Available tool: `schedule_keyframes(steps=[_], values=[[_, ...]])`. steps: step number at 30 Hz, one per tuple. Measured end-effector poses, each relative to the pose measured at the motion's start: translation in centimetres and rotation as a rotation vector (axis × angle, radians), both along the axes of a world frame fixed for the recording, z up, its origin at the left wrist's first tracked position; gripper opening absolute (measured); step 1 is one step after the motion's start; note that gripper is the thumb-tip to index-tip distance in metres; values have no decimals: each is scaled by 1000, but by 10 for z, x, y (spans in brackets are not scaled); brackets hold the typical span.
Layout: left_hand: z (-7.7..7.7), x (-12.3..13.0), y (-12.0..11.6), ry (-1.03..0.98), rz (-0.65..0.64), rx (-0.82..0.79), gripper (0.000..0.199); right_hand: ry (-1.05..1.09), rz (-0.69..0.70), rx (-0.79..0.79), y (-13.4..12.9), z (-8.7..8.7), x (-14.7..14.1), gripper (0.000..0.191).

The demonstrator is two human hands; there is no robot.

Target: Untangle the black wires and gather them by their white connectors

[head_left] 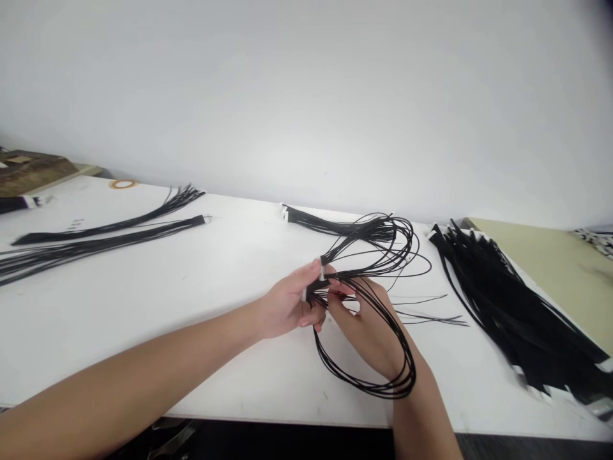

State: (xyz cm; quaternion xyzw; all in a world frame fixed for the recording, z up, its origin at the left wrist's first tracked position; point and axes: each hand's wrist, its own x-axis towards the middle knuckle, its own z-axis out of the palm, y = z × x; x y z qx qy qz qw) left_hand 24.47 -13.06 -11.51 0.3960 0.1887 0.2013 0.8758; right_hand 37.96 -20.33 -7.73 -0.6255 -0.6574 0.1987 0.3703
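Note:
Near the middle of the white table, my left hand (291, 301) is closed on a white connector (322, 271) with black wires coming out of it. My right hand (366, 319) is closed on the thin black wires just right of the connector; its fingertips are partly hidden. The held black wires (407, 358) bend into big loops above and below my right hand, passing over its wrist. Several loose wire ends stick out to the right. Behind the loops lies another bundle of black wires (316, 222) with a white connector at its left end.
A large pile of black wire bundles (522, 313) lies at the right. More black wire bundles (110, 241) lie at the left, with an orange ring (123, 184) behind them. A white wall (306, 96) rises behind the white table (201, 364).

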Motion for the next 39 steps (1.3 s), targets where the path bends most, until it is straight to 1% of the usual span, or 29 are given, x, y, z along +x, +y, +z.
schedule_keyframes(steps=[3,5,8,11,13,15,17,20,22,23,25,27,29,33,35,39], values=[[0,1,-1,3,16,4,39,-36,-3,24,0,-1,-1,15],[1,1,-1,0,15,8,39,-28,6,35,0,-4,0,17],[4,2,-3,0,32,9,40,6,-25,65,0,-8,1,17],[7,3,-3,5,103,-42,38,28,-54,133,2,-14,4,15],[7,3,-2,10,160,-92,34,-25,-85,164,4,-16,6,12],[7,4,-1,21,209,-131,32,-149,-159,204,5,-18,10,6],[6,4,1,27,247,-151,31,-285,-266,297,5,-19,14,3],[4,5,2,26,272,-161,33,-423,-490,474,2,-17,20,4],[3,6,3,31,277,-163,33,-467,-647,535,0,-15,22,6],[3,6,3,37,279,-161,33,-468,-695,546,-1,-14,22,7],[2,6,2,49,281,-157,32,-404,-707,548,-2,-12,24,9],[1,6,3,58,278,-157,32,-270,-666,563,-2,-10,25,9],[0,5,3,67,269,-150,32,-104,-644,598,-1,-8,25,11],[0,5,3,68,232,-121,33,267,-606,649,0,-2,20,25],[0,6,3,76,221,-122,32,449,-611,725,1,1,17,26],[0,8,3,105,208,-122,32,768,-662,910,2,7,17,21]])
